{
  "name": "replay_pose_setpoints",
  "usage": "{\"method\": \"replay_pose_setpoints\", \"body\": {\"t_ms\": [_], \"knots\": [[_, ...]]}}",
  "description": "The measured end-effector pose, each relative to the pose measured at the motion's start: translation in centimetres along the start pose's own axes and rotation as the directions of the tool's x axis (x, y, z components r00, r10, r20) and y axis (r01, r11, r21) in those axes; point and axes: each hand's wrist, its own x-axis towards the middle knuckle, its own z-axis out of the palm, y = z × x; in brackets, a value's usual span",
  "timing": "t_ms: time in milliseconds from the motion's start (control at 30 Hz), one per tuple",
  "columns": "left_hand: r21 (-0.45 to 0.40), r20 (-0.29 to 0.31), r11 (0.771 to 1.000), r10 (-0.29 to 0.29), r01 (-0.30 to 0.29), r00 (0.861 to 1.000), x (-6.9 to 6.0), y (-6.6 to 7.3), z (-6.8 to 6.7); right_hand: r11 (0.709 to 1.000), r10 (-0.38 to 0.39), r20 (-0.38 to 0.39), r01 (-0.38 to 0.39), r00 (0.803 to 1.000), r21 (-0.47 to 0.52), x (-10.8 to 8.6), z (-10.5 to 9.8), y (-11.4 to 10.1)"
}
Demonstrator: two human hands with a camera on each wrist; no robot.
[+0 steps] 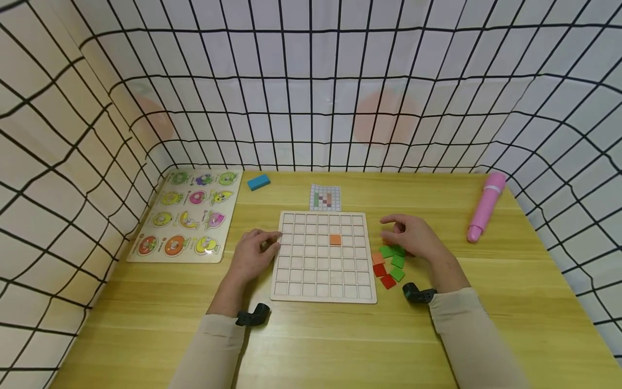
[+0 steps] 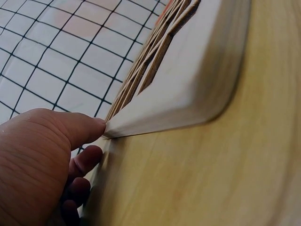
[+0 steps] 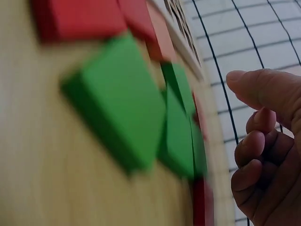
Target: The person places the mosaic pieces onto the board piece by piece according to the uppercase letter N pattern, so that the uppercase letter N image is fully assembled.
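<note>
A wooden grid board lies flat, with one orange tile in a cell of its upper part. The left hand touches the board's left edge; in the left wrist view the thumb of this hand rests against the board's side. Beyond the board's right edge the right hand hovers by a pile of green tiles, red tiles and an orange tile. Seen from the right wrist, the hand has bent fingers, thumb apart, nothing between them, beside a green tile.
A small card with a coloured grid pattern lies behind the board. A blue block and a fruit picture board are at the left. A pink pen-shaped object lies at the right. Black netting surrounds the table's back and sides.
</note>
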Motion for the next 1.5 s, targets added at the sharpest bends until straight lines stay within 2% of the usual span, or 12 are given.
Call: {"method": "replay_pose_setpoints", "body": {"t_ms": [233, 500, 833, 1200, 1500], "knots": [[-0.009, 0.002, 1.0, -0.017, 0.017, 1.0, 0.0, 0.2, 0.0, 0.995, -0.015, -0.01, 0.014, 1.0, -0.098, -0.8, -1.3, 1.3], [-0.011, 0.008, 0.999, -0.031, 0.031, 1.0, -0.1, 0.4, -0.2, 0.993, -0.004, -0.001, 0.004, 1.0, -0.12, -1.4, -0.7, 1.6], [-0.029, 0.005, 0.999, -0.023, 0.023, 1.0, 0.2, 0.3, -0.2, 0.984, -0.016, -0.019, 0.012, 1.0, -0.176, -0.6, -0.7, 1.1], [-0.017, 0.002, 1.0, -0.007, 0.007, 1.0, -0.1, 0.0, -0.1, 0.99, -0.009, 0.028, 0.012, 1.0, -0.14, -0.6, -0.4, 1.5], [-0.006, -0.004, 1.0, -0.005, 0.005, 1.0, 0.1, -0.2, 0.1, 0.989, -0.021, 0.019, 0.024, 1.0, -0.148, -0.6, -0.3, 1.3]]}}
